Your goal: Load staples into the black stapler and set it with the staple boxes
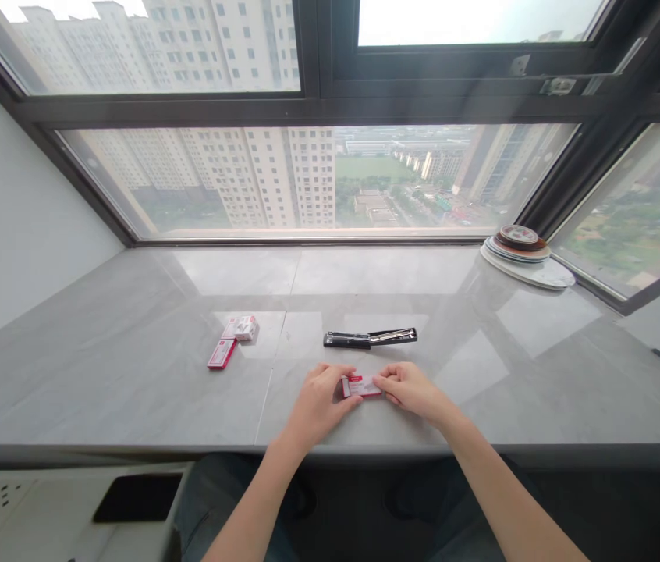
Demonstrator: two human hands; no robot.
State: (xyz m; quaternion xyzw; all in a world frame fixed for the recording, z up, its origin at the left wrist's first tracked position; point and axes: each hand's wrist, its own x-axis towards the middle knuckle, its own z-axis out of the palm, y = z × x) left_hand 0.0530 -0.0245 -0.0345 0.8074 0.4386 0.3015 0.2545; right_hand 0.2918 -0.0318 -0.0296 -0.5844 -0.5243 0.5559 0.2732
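Observation:
A small red-and-white staple box point(363, 385) lies low over the counter near its front edge, held between my two hands. My left hand point(324, 394) is closed around the box's left end, thumb at the near side and fingers at the far side. At the right end, my right hand point(405, 385) pinches the box between thumb and fingers. Just beyond my hands rests a black stapler point(347, 340), opened out so that its metal inside shows on the right half. Whether the box's flaps are open is too small to tell.
Left on the grey tiled counter point(148, 390) sit a white-and-red box point(245, 328) and a flat red box point(221, 354). Several stacked plates or lids point(526, 265) stand at the back right by the window. A dark phone-like slab point(138, 498) lies on a pale surface below the counter.

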